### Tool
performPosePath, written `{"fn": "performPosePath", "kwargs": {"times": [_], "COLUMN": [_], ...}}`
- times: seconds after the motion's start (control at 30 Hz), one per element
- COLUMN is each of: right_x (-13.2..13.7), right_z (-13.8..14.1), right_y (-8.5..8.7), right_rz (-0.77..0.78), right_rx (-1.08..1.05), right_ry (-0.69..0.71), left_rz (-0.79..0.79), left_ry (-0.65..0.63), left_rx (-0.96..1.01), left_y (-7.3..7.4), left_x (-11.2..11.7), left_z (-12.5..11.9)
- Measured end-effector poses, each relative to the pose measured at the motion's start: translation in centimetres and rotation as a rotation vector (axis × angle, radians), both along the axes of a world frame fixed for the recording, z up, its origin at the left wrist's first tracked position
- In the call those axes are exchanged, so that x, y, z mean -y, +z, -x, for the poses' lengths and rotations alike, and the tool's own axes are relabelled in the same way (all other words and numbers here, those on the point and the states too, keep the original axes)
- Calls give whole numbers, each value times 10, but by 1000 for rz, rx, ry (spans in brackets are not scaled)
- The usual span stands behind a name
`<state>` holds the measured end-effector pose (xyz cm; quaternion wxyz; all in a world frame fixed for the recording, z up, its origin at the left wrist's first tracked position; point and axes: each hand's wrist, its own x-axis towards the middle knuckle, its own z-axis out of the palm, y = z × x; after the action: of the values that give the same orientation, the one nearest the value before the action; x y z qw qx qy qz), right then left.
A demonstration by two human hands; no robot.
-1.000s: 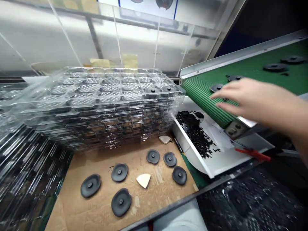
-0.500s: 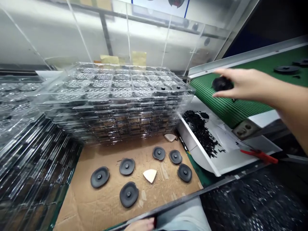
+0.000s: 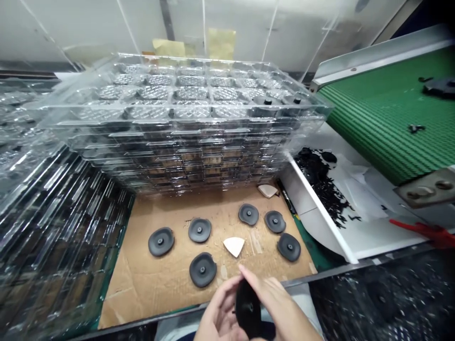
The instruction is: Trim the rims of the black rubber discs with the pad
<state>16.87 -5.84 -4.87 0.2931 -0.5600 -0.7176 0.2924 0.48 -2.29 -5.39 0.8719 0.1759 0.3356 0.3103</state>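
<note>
At the bottom of the head view, a black plastic disc (image 3: 248, 305) with a small central hub is held up on edge between both hands. My left hand (image 3: 218, 312) curls its fingers round the disc's left side. Against the right side presses my right hand (image 3: 280, 305), its fingers reaching over the top. Several similar dark discs, such as the nearest one (image 3: 203, 270), lie hub-up on a brown cardboard sheet (image 3: 142, 293) just beyond. Among them is a cream, rounded triangular piece (image 3: 234, 246). Part of each hand's grip is hidden.
Stacked clear compartment trays (image 3: 192, 111) stand behind the cardboard; two pockets hold dark parts. More clear trays (image 3: 64, 213) rise at left. To the right are a white bin (image 3: 320, 208) with black scraps, a green conveyor belt (image 3: 384, 123) and a red-handled tool (image 3: 426, 232).
My right hand has come from over the conveyor down to the front, bringing a black disc. My left hand has risen to meet it. The view has shifted downward.
</note>
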Motion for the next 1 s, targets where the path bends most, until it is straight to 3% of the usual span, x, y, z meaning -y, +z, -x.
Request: {"fn": "performPosePath", "kwargs": {"times": [0.1, 0.17, 0.27, 0.37, 0.43, 0.53, 0.67, 0.77, 0.83, 0.9, 1.0], "right_x": [-16, -35, -58, -66, -68, -74, -79, -75, -74, -76, -80], "right_z": [1, -5, -9, 2, 10, 16, 27, 39, 44, 45, 44], "right_y": [4, 4, -18, -42, -44, -15, 49, 83, 92, 93, 90], "right_rz": [77, 127, 116, 55, 19, 1, -66, -163, -59, -14, -235], "right_rx": [39, 81, 86, 13, -43, -83, -126, -152, -146, -117, -98], "right_ry": [-37, -158, -271, -176, -108, -112, -187, -53, 60, 86, -23], "left_rz": [51, 91, 109, 165, 175, 166, 143, 136, 132, 106, 76], "left_ry": [73, 142, 262, 349, 385, 401, 361, 273, 244, 227, 192], "left_rx": [-41, -24, -14, -9, 16, 10, -31, -48, -83, -106, -98], "left_y": [2, 9, 22, 27, 25, 23, 31, 39, 44, 47, 53], "left_x": [-9, -17, -27, -33, -35, -38, -42, -44, -45, -45, -45], "left_z": [9, 14, 21, 27, 29, 28, 19, 13, 12, 10, 9]}}
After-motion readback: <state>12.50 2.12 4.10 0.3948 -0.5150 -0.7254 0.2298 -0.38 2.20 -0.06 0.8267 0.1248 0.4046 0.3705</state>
